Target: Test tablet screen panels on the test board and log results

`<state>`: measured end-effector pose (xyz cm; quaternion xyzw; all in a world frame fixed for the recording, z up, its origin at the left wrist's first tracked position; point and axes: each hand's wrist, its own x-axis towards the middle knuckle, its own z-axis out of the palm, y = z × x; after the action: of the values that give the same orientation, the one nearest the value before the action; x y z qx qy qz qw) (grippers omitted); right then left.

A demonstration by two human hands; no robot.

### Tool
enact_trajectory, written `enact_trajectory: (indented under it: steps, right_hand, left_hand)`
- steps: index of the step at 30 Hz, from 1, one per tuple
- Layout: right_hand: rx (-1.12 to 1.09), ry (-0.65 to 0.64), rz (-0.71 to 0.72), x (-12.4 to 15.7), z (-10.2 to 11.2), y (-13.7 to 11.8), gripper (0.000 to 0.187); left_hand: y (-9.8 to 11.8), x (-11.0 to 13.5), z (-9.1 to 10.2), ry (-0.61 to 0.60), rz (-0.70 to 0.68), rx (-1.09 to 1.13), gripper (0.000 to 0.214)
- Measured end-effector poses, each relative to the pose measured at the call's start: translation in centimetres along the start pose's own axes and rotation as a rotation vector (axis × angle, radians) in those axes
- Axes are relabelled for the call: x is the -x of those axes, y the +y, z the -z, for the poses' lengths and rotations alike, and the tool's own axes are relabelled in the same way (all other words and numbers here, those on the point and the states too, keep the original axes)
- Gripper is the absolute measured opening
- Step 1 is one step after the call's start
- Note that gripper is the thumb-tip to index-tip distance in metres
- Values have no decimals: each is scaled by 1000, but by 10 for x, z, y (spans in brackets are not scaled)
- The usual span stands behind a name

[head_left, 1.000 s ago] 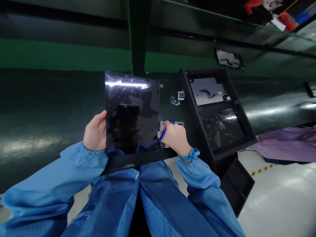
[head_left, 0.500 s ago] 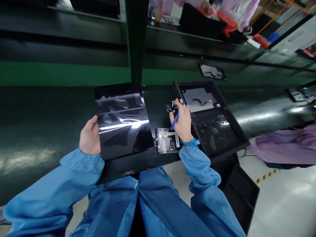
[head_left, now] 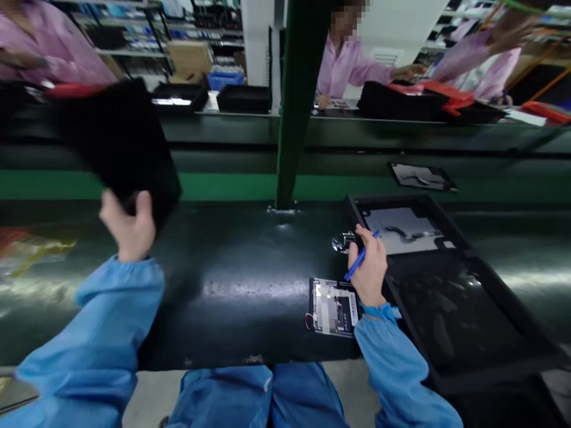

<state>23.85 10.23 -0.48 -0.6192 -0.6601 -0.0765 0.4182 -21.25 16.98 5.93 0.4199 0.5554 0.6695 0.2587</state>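
Note:
My left hand grips the lower edge of a flat black panel, raised above the bench at the left and smeared by motion. In my right hand a slim blue pen-shaped tool lies between thumb and fingers. Close to those fingertips is a small shiny metallic item with clear wrap; whether they touch it I cannot tell. Just below the hand sits an opened electronic device with its circuit board, silvery tape and a red wire loop showing.
Right of my right hand lies a black two-compartment tray, its far compartment holding a pale sheet with a curved strip. Another black-framed panel lies farther back. A green post rises behind the bench. People in pink work opposite.
My left hand has lifted the black panel off the bench, up and to the left. My right hand keeps the blue tool beside the device. The view has tilted upward.

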Motion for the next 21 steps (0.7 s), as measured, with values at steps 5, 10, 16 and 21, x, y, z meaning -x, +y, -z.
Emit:
enact_trajectory:
  steps: [5, 10, 16, 21]
  right_hand:
    - [-9, 2, 52, 4, 15, -3, 29]
    - [69, 69, -45, 39, 68, -25, 26]
    - [318, 330, -527, 105, 151, -23, 43]
    - [396, 384, -951, 161, 173, 32, 84]
  left_hand:
    - [-34, -83, -11, -468, -367, -693, 43]
    - [-57, -118, -22, -537, -276, -770, 27]
    - [-46, -139, -17, -554, -238, -897, 18]
    - [-20, -65, -72, -514, -568, -831, 27]
